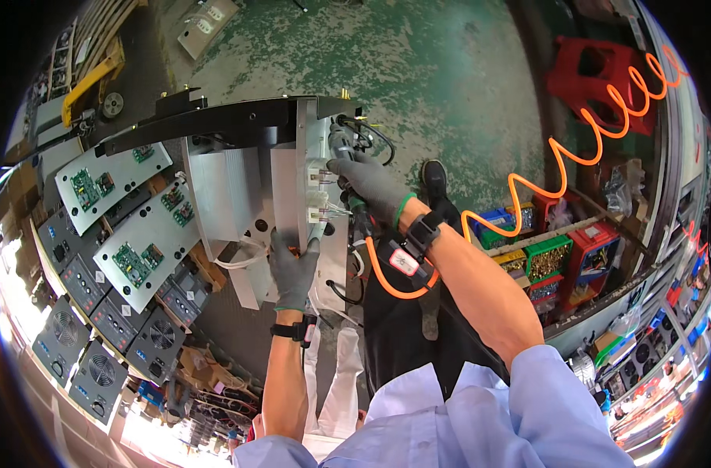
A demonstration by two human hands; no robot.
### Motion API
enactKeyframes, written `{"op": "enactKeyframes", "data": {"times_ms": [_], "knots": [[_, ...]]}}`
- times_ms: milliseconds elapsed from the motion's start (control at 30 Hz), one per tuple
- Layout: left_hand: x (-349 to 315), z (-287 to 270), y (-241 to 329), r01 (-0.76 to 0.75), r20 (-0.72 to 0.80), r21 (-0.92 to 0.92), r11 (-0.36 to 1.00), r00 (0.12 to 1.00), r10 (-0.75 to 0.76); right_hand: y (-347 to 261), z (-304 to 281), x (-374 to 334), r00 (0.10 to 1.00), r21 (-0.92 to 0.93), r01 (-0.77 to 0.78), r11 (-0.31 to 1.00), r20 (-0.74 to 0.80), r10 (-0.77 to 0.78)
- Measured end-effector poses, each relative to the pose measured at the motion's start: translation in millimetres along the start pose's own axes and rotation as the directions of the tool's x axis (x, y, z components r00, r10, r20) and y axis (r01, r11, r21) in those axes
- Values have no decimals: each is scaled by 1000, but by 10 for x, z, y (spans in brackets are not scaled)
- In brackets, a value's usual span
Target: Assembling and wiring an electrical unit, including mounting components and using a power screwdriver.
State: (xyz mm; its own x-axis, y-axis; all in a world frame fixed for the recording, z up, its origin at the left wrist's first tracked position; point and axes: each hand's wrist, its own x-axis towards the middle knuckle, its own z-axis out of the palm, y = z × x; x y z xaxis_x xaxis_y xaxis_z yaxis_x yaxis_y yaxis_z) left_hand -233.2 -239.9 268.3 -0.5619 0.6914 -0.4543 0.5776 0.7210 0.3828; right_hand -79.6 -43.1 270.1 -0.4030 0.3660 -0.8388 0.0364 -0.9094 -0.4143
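Note:
A metal chassis (287, 179) with upright silver panels and a long black bar (199, 129) stands in front of me. My left hand (291, 273), in a grey glove, grips its near lower edge, with fingers and thumb on opposite sides of a panel. My right hand (375, 187), also gloved, is wrapped round an air screwdriver (341, 144) beside the chassis's right side. The tool's silver front end points away from me, and its tip is hard to make out. White connectors (318, 195) with wires sit on that side panel, and a black cable (383, 140) loops past the tool.
An orange coiled hose (554, 168) runs from the tool to the upper right. Bins of small hardware (548, 257) and a red stool (597, 78) stand right. At left, plates with green circuit boards (129, 265) rest over black units with fans (154, 335). Another person's white-clad legs (340, 382) are near.

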Motion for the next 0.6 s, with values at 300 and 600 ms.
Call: {"op": "enactKeyframes", "data": {"times_ms": [300,600], "knots": [[-12,-7,89,-40,-71,-68,997,997,35,-212,-161,270,997,-206,-30,978,59,43],[13,21,69,-54,-96,-124,991,994,42,-256,-198,362,998,-331,-8,944,61,30]]}}
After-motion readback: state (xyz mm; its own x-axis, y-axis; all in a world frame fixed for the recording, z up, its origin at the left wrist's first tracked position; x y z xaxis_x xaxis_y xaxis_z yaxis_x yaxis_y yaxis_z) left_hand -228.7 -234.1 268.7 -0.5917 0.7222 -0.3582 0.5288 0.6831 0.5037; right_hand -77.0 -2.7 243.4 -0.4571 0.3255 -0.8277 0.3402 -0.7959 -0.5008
